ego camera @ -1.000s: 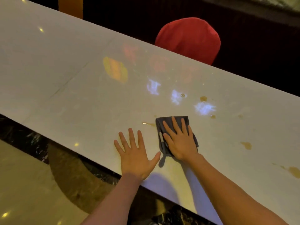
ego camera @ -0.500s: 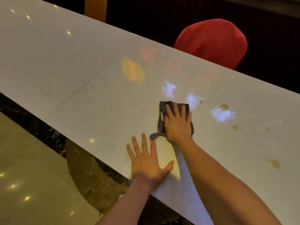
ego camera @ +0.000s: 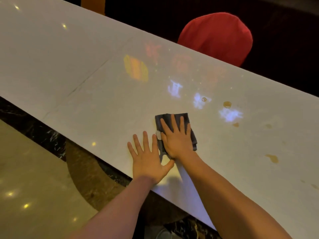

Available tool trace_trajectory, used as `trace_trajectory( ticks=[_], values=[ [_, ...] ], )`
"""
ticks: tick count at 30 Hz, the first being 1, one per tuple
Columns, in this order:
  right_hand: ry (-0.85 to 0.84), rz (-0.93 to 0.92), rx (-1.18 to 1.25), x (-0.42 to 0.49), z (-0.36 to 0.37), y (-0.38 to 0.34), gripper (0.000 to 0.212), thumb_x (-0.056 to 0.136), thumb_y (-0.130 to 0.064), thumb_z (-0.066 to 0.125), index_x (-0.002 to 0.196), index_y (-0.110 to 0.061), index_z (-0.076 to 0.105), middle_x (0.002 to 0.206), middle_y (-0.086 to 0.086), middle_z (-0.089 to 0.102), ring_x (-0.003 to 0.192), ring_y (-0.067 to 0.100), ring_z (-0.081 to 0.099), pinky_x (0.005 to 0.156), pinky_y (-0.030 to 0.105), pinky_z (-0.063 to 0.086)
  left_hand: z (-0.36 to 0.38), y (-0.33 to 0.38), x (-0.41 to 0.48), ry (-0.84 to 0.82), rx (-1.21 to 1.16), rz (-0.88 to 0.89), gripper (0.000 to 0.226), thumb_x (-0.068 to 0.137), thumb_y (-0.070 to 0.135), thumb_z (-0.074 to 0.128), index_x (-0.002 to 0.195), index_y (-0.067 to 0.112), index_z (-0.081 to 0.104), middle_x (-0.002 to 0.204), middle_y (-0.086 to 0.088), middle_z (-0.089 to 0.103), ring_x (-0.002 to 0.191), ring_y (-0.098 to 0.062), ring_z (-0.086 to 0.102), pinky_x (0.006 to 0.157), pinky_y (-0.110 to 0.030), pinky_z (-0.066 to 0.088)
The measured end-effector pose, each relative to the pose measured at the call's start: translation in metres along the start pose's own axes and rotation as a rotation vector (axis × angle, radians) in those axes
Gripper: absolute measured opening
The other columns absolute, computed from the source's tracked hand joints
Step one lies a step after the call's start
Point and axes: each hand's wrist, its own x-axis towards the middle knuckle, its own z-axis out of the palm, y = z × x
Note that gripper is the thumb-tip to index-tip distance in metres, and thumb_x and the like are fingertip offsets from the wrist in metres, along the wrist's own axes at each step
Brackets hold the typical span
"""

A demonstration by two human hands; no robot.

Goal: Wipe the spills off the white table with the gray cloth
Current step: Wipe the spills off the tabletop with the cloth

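The gray cloth [ego camera: 174,125] lies flat on the white table [ego camera: 72,54], near the front edge and a little right of the middle of the view. It is folded into a thick dark pad, roughly square, with stacked layers showing along its right side and a small pale tag at its left edge; a narrow strip of it trails back toward the edge between the two hands. The right hand [ego camera: 176,137] rests palm down on top of the gray cloth, fingers spread and extended, not gripping but pressing. That flat press probably serves to keep the whole pad in contact with the surface so it soaks and drags evenly as it slides. The left hand [ego camera: 148,157] lies just beside it on bare tabletop, palm down and fingers splayed, its thumb close to the right wrist; it holds nothing and seems placed as a brace while the person leans over.

Farther right, well apart from the cloth, amber spills remain: a round drop [ego camera: 227,104] near the bluish light reflections, a smaller spot [ego camera: 235,124] below it, and a longer smear [ego camera: 272,158] toward the right edge. A faint yellowish trace shows at the gray cloth's upper left corner. Behind the table stands a red chair back [ego camera: 217,37].
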Motion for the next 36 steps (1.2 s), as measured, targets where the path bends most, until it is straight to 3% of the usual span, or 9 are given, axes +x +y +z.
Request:
trace_trajectory(
  ticks=[4,10,14,21,24,28,31,36],
  values=[
    [0.042,-0.092,-0.031,-0.003,-0.002,0.027,0.057,0.103,-0.049,0.011,0.157,-0.035,0.001,0.167,0.001,-0.004,0.153,0.034,-0.008,0.122,0.054,-0.003,0.002,-0.001,0.0,0.02,-0.034,0.002,0.112,0.072,0.094,0.012,0.157,0.023,0.001,0.166,-0.013,-0.008,0.147,-0.045,-0.024,0.117,-0.066,-0.011],
    [0.132,0.438,0.084,-0.037,-0.024,0.162,0.057,0.104,-0.043,0.017,0.158,-0.031,0.002,0.168,0.001,-0.002,0.153,0.033,-0.006,0.121,0.059,0.001,-0.001,-0.003,-0.002,-0.007,-0.027,0.01,0.109,0.072,0.093,0.002,0.155,0.024,-0.014,0.164,-0.012,-0.02,0.145,-0.046,-0.03,0.116,-0.065,-0.012],
    [0.133,0.576,0.107,-0.057,-0.021,0.16,0.059,0.103,-0.048,0.019,0.158,-0.034,0.002,0.168,0.004,-0.003,0.153,0.034,-0.007,0.122,0.057,-0.001,-0.003,-0.001,-0.003,-0.017,-0.016,0.019,0.109,0.073,0.092,0.002,0.156,0.022,-0.014,0.164,-0.015,-0.019,0.145,-0.048,-0.027,0.116,-0.067,-0.01],
    [0.075,0.181,0.044,-0.043,0.002,0.045,0.059,0.099,-0.058,0.016,0.154,-0.046,0.0,0.167,0.005,-0.007,0.151,0.038,-0.016,0.12,0.057,-0.011,-0.003,0.001,-0.003,-0.011,0.035,-0.008,0.111,0.072,0.093,0.0,0.156,0.02,-0.009,0.166,-0.016,-0.013,0.147,-0.048,-0.022,0.116,-0.066,-0.009],
    [0.056,0.091,0.035,-0.043,0.002,0.039,0.057,0.1,-0.057,0.016,0.154,-0.046,0.0,0.167,0.004,-0.01,0.15,0.038,-0.019,0.118,0.057,-0.015,-0.002,0.001,-0.002,-0.01,0.044,-0.011,0.111,0.072,0.093,0.001,0.156,0.02,-0.007,0.166,-0.016,-0.011,0.147,-0.048,-0.021,0.117,-0.066,-0.008],
    [0.079,0.005,0.012,-0.057,-0.003,0.064,0.056,0.102,-0.051,0.017,0.156,-0.041,0.003,0.167,0.001,-0.006,0.152,0.035,-0.013,0.122,0.054,-0.01,-0.002,0.001,-0.004,-0.006,0.035,-0.012,0.111,0.073,0.093,0.003,0.157,0.022,-0.006,0.166,-0.014,-0.013,0.148,-0.046,-0.021,0.118,-0.065,-0.007],
    [0.116,0.144,0.023,-0.071,-0.006,0.109,0.056,0.103,-0.048,0.022,0.156,-0.039,0.006,0.168,0.0,-0.001,0.153,0.032,-0.008,0.123,0.053,-0.005,-0.006,0.0,-0.005,-0.016,0.038,-0.001,0.11,0.072,0.093,-0.001,0.156,0.023,-0.011,0.166,-0.012,-0.017,0.148,-0.046,-0.021,0.119,-0.064,-0.007],
    [0.156,0.579,0.06,-0.115,-0.012,0.193,0.059,0.102,-0.05,0.019,0.157,-0.037,0.001,0.168,0.001,-0.002,0.153,0.035,-0.006,0.122,0.057,0.0,-0.01,0.0,-0.008,-0.013,0.037,0.014,0.11,0.072,0.092,-0.005,0.156,0.022,-0.013,0.165,-0.013,-0.019,0.148,-0.047,-0.02,0.119,-0.065,-0.005]
  ],
)
